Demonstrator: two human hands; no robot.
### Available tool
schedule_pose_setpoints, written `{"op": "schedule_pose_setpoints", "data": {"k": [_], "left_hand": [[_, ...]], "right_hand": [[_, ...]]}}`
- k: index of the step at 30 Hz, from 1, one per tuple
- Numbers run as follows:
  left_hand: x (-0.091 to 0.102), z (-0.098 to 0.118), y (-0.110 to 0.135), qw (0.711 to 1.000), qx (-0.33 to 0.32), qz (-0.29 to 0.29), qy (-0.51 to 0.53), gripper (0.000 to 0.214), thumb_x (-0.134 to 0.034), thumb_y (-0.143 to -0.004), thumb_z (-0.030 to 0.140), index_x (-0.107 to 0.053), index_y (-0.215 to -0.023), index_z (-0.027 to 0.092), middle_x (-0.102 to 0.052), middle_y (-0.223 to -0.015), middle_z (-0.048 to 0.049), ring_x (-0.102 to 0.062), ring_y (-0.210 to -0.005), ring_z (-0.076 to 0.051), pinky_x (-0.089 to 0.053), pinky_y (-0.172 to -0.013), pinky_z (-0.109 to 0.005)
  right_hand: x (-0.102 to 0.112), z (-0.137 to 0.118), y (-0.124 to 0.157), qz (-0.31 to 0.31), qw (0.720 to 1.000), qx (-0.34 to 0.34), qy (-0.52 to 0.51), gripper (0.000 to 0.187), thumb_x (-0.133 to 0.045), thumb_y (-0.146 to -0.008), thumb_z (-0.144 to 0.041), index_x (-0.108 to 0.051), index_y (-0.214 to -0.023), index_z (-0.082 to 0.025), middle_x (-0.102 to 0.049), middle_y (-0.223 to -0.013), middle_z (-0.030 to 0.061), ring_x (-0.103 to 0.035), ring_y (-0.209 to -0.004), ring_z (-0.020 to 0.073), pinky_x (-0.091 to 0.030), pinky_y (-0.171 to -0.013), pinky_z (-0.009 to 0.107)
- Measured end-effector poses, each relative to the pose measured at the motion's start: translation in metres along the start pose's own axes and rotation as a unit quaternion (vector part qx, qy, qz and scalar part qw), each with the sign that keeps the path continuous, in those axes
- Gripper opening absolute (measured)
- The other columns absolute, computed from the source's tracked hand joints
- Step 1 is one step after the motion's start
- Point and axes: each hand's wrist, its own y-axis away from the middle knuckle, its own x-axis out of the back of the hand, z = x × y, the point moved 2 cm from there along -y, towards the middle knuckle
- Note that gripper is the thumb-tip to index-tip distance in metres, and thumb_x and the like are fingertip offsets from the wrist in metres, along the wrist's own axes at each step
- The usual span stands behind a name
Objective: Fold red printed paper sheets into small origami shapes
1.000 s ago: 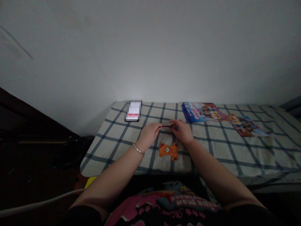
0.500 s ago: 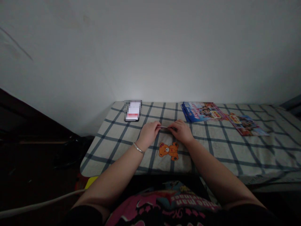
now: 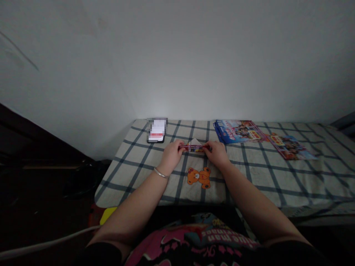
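Between my hands is a small piece of folded printed paper (image 3: pixel 194 146), with a red and purple strip along its near side and a pale pointed peak behind it. My left hand (image 3: pixel 173 155), a silver bangle at its wrist, pinches the paper's left end. The right end is gripped by the fingers of my right hand (image 3: pixel 216 153). Both hands are just over the checked tablecloth (image 3: pixel 155 184). An orange bear picture (image 3: pixel 199 178) lies on the cloth, nearer to me than the paper.
A phone (image 3: pixel 156 130), its screen blurred, lies at the back left of the table. Colourful printed leaflets (image 3: pixel 238 131) are stacked at the back right, with another leaflet (image 3: pixel 294 147) beside them. A pale wall (image 3: pixel 194 59) rises behind the table's far edge.
My hands have drawn slightly apart. The paper, seen before as a thin edge, now shows its coloured strip and pale peak between my fingers.
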Motion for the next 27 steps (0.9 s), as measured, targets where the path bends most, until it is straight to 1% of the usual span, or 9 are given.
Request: {"op": "schedule_pose_setpoints", "data": {"k": [5,9,12,15,17,19,23,25,27], "left_hand": [[0.0,-0.005,0.0,0.999,0.025,0.004,0.02,0.017,-0.062,-0.085,0.014,-0.058,-0.101,0.019,-0.069,-0.088,-0.0036,-0.065,-0.082,-0.019,-0.051,-0.075,-0.034],[0.001,-0.006,-0.001,0.999,0.04,0.001,0.027,0.017,-0.062,-0.083,0.012,-0.058,-0.098,0.019,-0.067,-0.084,-0.0025,-0.065,-0.079,-0.019,-0.051,-0.073,-0.033],[0.003,-0.009,-0.001,0.998,0.048,0.003,0.045,0.016,-0.059,-0.084,0.01,-0.057,-0.097,0.019,-0.067,-0.085,-0.0022,-0.064,-0.08,-0.018,-0.051,-0.074,-0.032],[0.007,-0.008,0.0,0.998,0.039,0.025,0.033,0.017,-0.057,-0.084,0.008,-0.058,-0.098,0.018,-0.065,-0.092,-0.0047,-0.063,-0.087,-0.019,-0.052,-0.079,-0.033],[0.012,-0.002,0.002,0.999,0.003,0.048,-0.02,0.019,-0.057,-0.083,0.009,-0.059,-0.101,0.016,-0.062,-0.102,-0.0085,-0.06,-0.095,-0.021,-0.051,-0.085,-0.036],[0.015,0.008,0.004,0.995,-0.05,0.04,-0.073,0.018,-0.054,-0.086,0.012,-0.062,-0.101,0.017,-0.06,-0.104,-0.0088,-0.058,-0.098,-0.023,-0.049,-0.087,-0.039],[0.011,0.025,0.01,0.978,-0.175,-0.037,-0.109,0.021,-0.054,-0.09,0.021,-0.066,-0.107,0.021,-0.062,-0.11,-0.0069,-0.055,-0.103,-0.024,-0.047,-0.09,-0.043],[0.008,0.028,0.012,0.969,-0.21,-0.071,-0.113,0.028,-0.056,-0.089,0.026,-0.064,-0.116,0.022,-0.062,-0.116,-0.0065,-0.053,-0.108,-0.026,-0.045,-0.094,-0.045],[0.005,0.029,0.014,0.963,-0.223,-0.095,-0.118,0.036,-0.058,-0.089,0.03,-0.06,-0.124,0.024,-0.061,-0.121,-0.0064,-0.05,-0.113,-0.027,-0.043,-0.097,-0.046]], "right_hand": [[-0.001,0.006,0.0,-0.002,0.999,-0.024,-0.027,0.011,-0.061,-0.084,-0.03,-0.07,-0.083,-0.023,-0.068,-0.075,0.0025,-0.061,-0.075,0.0207,-0.041,-0.07,0.032],[-0.001,0.008,0.0,-0.001,0.998,-0.039,-0.04,0.012,-0.061,-0.083,-0.03,-0.07,-0.084,-0.023,-0.07,-0.079,0.0025,-0.061,-0.077,0.0205,-0.042,-0.07,0.031],[-0.002,0.01,-0.001,-0.002,0.998,-0.05,-0.031,0.013,-0.061,-0.083,-0.03,-0.07,-0.083,-0.022,-0.071,-0.083,0.0031,-0.062,-0.079,0.02,-0.042,-0.071,0.03],[-0.001,0.01,-0.001,-0.005,0.998,-0.059,-0.02,0.015,-0.06,-0.084,-0.031,-0.071,-0.084,-0.022,-0.072,-0.085,0.0038,-0.062,-0.081,0.02,-0.043,-0.072,0.03],[-0.001,0.01,-0.002,-0.01,0.998,-0.061,-0.014,0.016,-0.06,-0.084,-0.032,-0.071,-0.085,-0.022,-0.072,-0.086,0.0041,-0.063,-0.081,0.0203,-0.043,-0.072,0.031],[0.0,0.009,-0.002,-0.017,0.998,-0.063,-0.007,0.016,-0.06,-0.084,-0.033,-0.072,-0.085,-0.022,-0.072,-0.085,0.0044,-0.063,-0.081,0.0206,-0.043,-0.072,0.031],[0.0,0.006,-0.002,-0.023,0.998,-0.066,-0.013,0.017,-0.063,-0.083,-0.034,-0.072,-0.091,-0.023,-0.073,-0.083,0.0036,-0.064,-0.078,0.0202,-0.043,-0.07,0.031],[-0.001,0.005,-0.001,-0.021,0.997,-0.069,-0.029,0.02,-0.066,-0.081,-0.034,-0.071,-0.097,-0.023,-0.072,-0.079,0.0019,-0.064,-0.074,0.0189,-0.043,-0.069,0.03],[-0.001,0.004,-0.001,-0.019,0.997,-0.065,-0.036,0.022,-0.068,-0.079,-0.034,-0.07,-0.098,-0.022,-0.07,-0.074,0.0008,-0.063,-0.072,0.0183,-0.043,-0.069,0.03]]}}
